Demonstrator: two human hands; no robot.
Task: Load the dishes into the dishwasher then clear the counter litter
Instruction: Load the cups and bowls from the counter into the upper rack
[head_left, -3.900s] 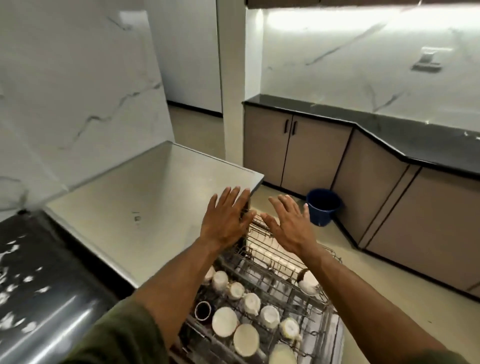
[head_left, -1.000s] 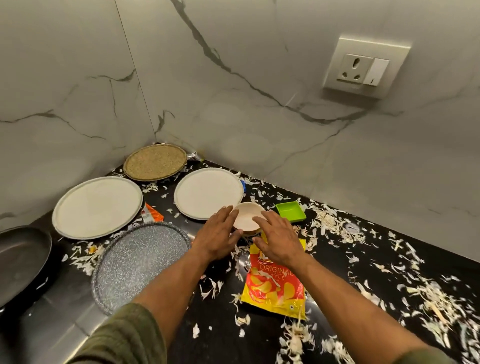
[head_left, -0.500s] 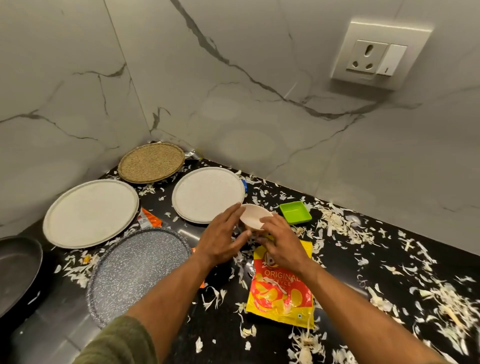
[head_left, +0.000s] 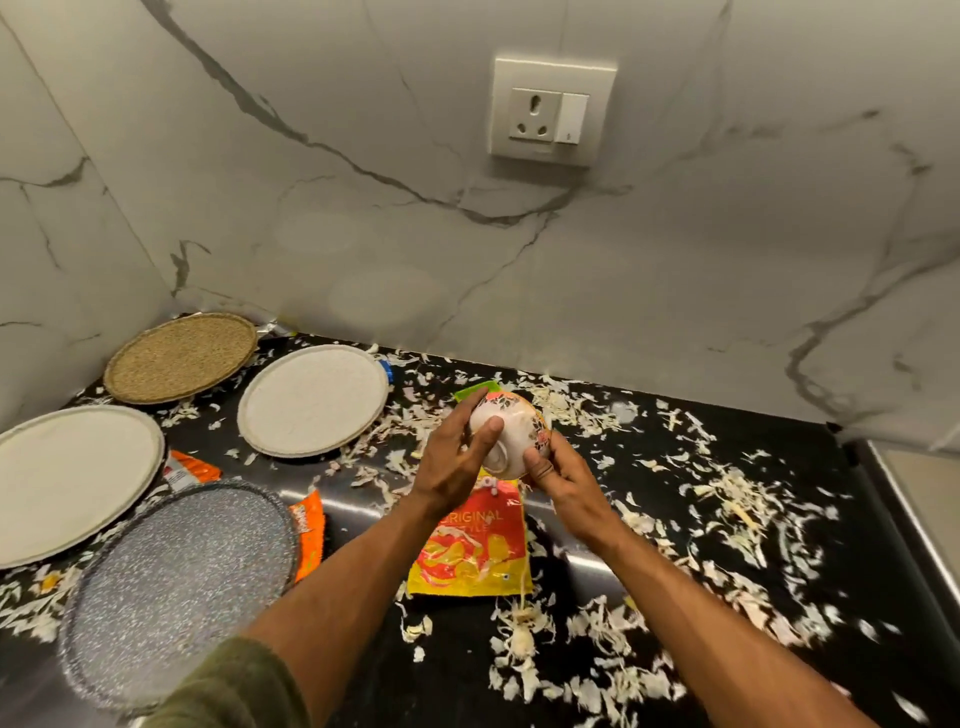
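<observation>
A: What did I hold?
B: Both hands gripped the bowl (head_left: 511, 434) above the counter (head_left: 779, 499), base toward me: left hand (head_left: 453, 457) fingers curled on its side, right hand (head_left: 558, 475) thumb pinching.

A: The surface?
B: Black, strewn with shreds (head_left: 727, 493); plates (head_left: 311, 400) left, chip bag (head_left: 472, 545) below, marble wall (head_left: 363, 208), socket (head_left: 553, 111).

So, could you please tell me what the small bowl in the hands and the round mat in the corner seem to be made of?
The bowl looks like glazed ceramic: a smooth, glossy white surface with a printed floral pattern and a raised foot ring, though melamine is possible. The mat looks like woven straw or similar plant fibre: a tan, coarse, matte weave with a braided rim.
</observation>
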